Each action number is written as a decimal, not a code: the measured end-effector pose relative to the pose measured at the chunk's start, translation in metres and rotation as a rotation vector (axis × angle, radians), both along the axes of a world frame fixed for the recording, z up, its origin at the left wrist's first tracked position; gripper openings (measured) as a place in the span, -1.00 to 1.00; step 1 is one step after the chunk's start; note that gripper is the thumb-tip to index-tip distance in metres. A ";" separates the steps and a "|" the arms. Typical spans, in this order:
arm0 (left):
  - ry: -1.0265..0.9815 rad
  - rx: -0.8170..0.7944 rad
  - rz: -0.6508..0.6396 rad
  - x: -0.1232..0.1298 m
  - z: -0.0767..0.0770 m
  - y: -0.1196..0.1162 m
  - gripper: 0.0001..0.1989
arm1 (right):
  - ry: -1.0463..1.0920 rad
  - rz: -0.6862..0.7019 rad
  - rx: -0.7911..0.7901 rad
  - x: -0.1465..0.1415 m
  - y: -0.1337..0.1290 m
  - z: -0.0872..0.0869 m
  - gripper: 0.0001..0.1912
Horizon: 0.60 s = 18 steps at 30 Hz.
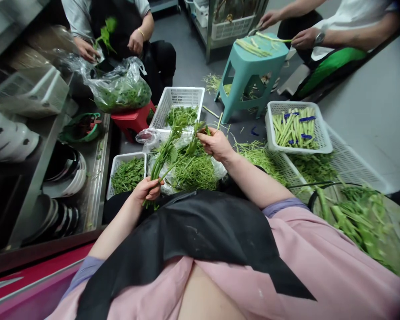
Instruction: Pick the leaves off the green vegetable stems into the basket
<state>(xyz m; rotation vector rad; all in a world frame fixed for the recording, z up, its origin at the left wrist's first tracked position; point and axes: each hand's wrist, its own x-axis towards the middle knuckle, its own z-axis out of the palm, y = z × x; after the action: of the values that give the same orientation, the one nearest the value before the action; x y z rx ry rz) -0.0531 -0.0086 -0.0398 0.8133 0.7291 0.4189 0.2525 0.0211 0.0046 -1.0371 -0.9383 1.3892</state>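
My left hand [148, 189] is closed around the lower stems of a bunch of leafy greens [163, 161], which slants up and to the right. At the leafy end, my right hand [216, 144] pinches the top of a green sprig [192, 146]. Below both hands, a pile of thin green stems [193, 171] lies in an open clear plastic bag [220, 168]. Just beyond the bunch stands a white basket [160, 100] with some leaves in it. Another white basket [126, 156], filled with leafy greens, is left of my left hand.
A co-worker handles greens above a plastic bag [120, 91] on a red stool [131, 121]. Another co-worker holds a long stalk over a teal stool [250, 66]. At right are a basket of bundled stalks [295, 126] and a bag of trimmings [363, 218]. Metal shelving [93, 195] stands left.
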 end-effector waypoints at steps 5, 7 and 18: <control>0.072 0.012 0.033 0.001 0.003 -0.003 -0.68 | -0.456 -0.248 0.212 0.005 0.009 -0.013 -0.69; 0.089 0.028 0.054 -0.004 0.005 -0.005 -0.68 | -0.716 -0.459 0.255 0.019 0.019 -0.021 -0.81; 0.128 0.104 0.149 -0.053 0.003 -0.009 -0.62 | -1.260 -0.650 -0.601 0.142 0.047 -0.087 -0.65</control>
<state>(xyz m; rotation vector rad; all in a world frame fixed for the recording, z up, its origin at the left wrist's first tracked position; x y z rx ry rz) -0.1064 -0.0179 -0.0365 0.8925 0.8959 0.5454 0.3946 0.0678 -0.0820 -2.5288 -0.8583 0.3245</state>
